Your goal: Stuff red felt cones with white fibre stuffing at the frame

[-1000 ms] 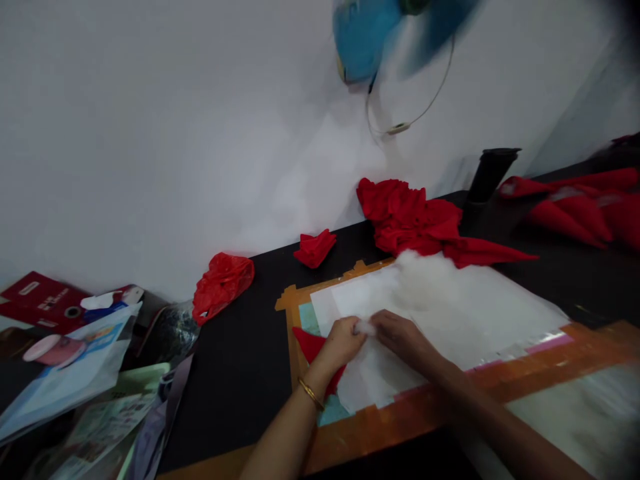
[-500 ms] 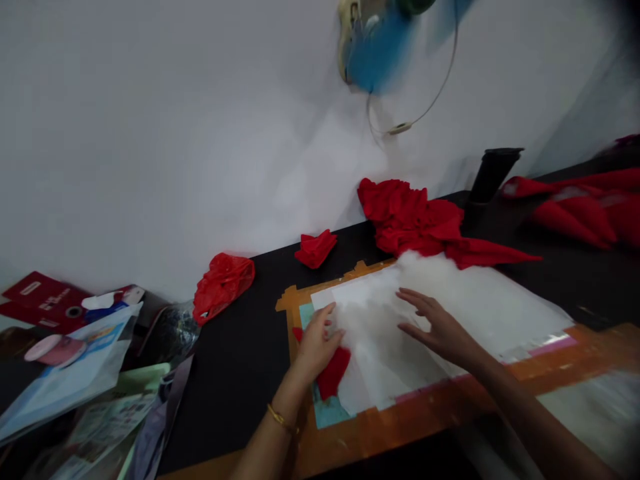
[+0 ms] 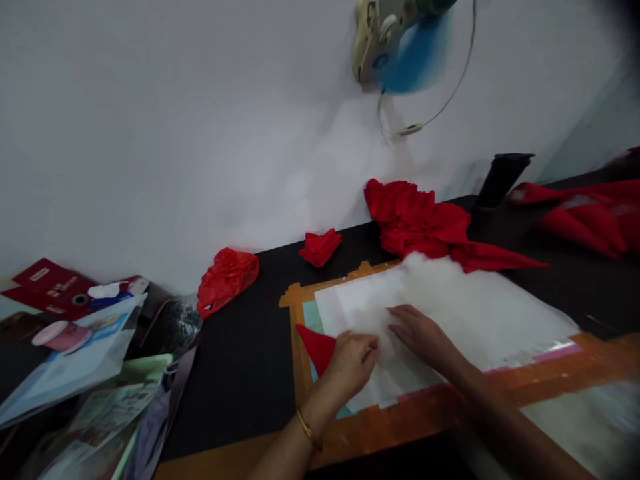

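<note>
Hands meet over the white sheet (image 3: pixel 465 313) on our bench (image 3: pixel 240 360). Our left hand (image 3: pixel 353 363) is curled shut on a red cloth piece (image 3: pixel 316 345) at the sheet's near-left corner. Our right hand (image 3: pixel 423 333) rests flat and open on the sheet, holding nothing. White stuffing (image 3: pixel 425 267) lies at the far edge, touching a heap of red cloth (image 3: pixel 415 217).
</note>
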Demonstrator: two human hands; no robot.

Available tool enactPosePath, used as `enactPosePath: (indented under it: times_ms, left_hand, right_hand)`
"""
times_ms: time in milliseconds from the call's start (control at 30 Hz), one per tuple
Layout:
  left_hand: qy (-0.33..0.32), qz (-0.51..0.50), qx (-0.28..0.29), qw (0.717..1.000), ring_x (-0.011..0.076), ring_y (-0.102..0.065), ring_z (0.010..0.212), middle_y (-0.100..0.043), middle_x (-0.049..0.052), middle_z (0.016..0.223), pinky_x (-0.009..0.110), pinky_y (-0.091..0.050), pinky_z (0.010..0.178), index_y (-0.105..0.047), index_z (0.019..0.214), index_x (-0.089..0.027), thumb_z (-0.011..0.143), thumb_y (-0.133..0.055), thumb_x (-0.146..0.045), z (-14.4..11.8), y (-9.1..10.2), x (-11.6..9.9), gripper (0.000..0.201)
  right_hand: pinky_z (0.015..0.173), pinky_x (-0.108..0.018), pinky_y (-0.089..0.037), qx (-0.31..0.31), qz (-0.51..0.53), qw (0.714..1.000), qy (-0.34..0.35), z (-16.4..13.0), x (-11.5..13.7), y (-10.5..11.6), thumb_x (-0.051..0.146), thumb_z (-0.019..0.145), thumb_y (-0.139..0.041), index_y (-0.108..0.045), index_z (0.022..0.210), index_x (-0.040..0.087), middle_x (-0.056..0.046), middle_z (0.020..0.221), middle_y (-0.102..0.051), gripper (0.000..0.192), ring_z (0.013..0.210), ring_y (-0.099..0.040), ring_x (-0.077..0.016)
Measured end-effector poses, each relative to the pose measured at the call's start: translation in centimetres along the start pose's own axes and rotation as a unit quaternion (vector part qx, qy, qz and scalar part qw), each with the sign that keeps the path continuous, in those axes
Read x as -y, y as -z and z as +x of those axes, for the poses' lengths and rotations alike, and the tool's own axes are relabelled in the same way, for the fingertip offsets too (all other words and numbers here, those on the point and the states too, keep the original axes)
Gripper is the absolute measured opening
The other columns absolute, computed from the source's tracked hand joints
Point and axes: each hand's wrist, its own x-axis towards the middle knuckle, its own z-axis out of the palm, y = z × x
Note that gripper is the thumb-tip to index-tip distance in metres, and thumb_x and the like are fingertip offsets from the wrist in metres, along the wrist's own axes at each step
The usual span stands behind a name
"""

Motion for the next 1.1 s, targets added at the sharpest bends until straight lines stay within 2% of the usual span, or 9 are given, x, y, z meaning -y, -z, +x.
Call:
enactPosePath:
  times_ms: [133,200,333,433,533,667,767,900,1100]
  left_hand:
    - [0.035,0.012,-0.082,0.996,0.0216,-0.06,0.095,-0.068,0.006,0.097,0.035,-0.045,0.089,-0.066,0.098,-0.019,0.083,-0.054,-0.014,-0.7,1.8,1.4,0.02]
    - [0.035,0.039,-0.109,0.993,0.0243,-0.055,0.108,-0.063,0.009,0.112,0.038,-0.042,0.096,-0.06,0.114,-0.018,0.079,-0.058,-0.015,-0.3,2.2,2.0,0.035]
    - [0.017,0.102,-0.046,0.994,0.0281,-0.039,0.131,-0.045,0.014,0.144,0.04,-0.032,0.109,-0.039,0.14,-0.015,0.073,-0.065,-0.019,1.3,1.7,2.3,0.072]
    - [0.022,0.139,0.004,0.99,0.0283,-0.049,0.119,-0.06,0.012,0.126,0.04,-0.037,0.102,-0.057,0.123,-0.016,0.075,-0.063,-0.022,2.0,0.9,1.9,0.049]
    - [0.045,0.158,-0.009,0.986,0.0298,-0.055,0.106,-0.068,0.013,0.105,0.044,-0.039,0.097,-0.065,0.1,-0.015,0.079,-0.058,-0.023,1.8,0.1,1.2,0.023]
    - [0.073,0.172,-0.031,0.982,0.0312,-0.055,0.104,-0.069,0.013,0.1,0.047,-0.038,0.094,-0.066,0.095,-0.016,0.083,-0.052,-0.023,0.6,-0.8,-0.2,0.019]
    - [0.054,0.166,-0.039,0.984,0.0308,-0.052,0.112,-0.067,0.013,0.111,0.048,-0.035,0.101,-0.065,0.1,-0.016,0.083,-0.052,-0.02,-1.1,-0.9,-1.0,0.022]
    - [0.009,0.172,-0.099,0.98,0.0312,-0.045,0.121,-0.059,0.012,0.128,0.051,-0.03,0.105,-0.058,0.119,-0.017,0.084,-0.054,-0.021,-4.4,0.3,-0.6,0.036]
    - [0.052,0.232,-0.131,0.963,0.033,-0.05,0.11,-0.058,0.016,0.119,0.051,-0.037,0.097,-0.055,0.121,-0.012,0.077,-0.063,-0.025,-7.4,0.9,1.6,0.047]
  right_hand:
    - [0.1,-0.05,-0.046,-0.017,-0.016,0.999,0.044,-0.4,1.1,2.2,0.042,0.088,-0.058,-0.046,0.138,0.021,-0.015,0.141,-0.05,0.055,0.125,-0.048,-0.0324]
    - [0.102,-0.051,-0.044,-0.02,-0.027,0.998,0.048,-0.5,2.3,2.3,0.047,0.087,-0.059,-0.035,0.145,0.02,-0.017,0.149,-0.039,0.068,0.13,-0.043,-0.0338]
    - [0.094,-0.055,-0.049,0.004,-0.088,0.995,0.05,-1.0,4.6,-0.1,0.051,0.078,-0.068,-0.029,0.148,0.018,-0.02,0.155,-0.029,0.087,0.127,-0.044,-0.0394]
    - [0.085,-0.053,-0.053,0.004,-0.15,0.988,0.027,-1.5,5.3,-2.7,0.041,0.081,-0.067,-0.035,0.144,0.013,-0.022,0.153,-0.032,0.076,0.117,-0.052,-0.0393]
    - [0.086,-0.049,-0.053,-0.017,-0.174,0.984,0.031,-1.8,5.6,-4.2,0.027,0.085,-0.061,-0.038,0.142,0.009,-0.025,0.153,-0.03,0.064,0.115,-0.053,-0.0367]
    - [0.081,-0.046,-0.055,-0.015,-0.187,0.982,0.029,-1.6,6.5,-4.7,0.013,0.084,-0.054,-0.039,0.144,0.013,-0.022,0.155,-0.028,0.062,0.109,-0.056,-0.0346]
    - [0.077,-0.043,-0.056,0.004,-0.186,0.982,0.037,-1.5,6.8,-4.7,0.005,0.082,-0.051,-0.05,0.137,0.022,-0.017,0.147,-0.043,0.058,0.104,-0.058,-0.0319]
    - [0.083,-0.039,-0.055,0.023,-0.103,0.994,0.036,-1.3,5.4,-3.8,0.003,0.079,-0.048,-0.066,0.117,0.022,-0.013,0.122,-0.062,0.046,0.105,-0.058,-0.0281]
    - [0.096,-0.042,-0.049,0.022,0.186,0.979,-0.08,-1.2,3.5,-0.4,0.019,0.081,-0.05,-0.067,0.115,0.02,-0.01,0.119,-0.066,0.039,0.108,-0.062,-0.0257]
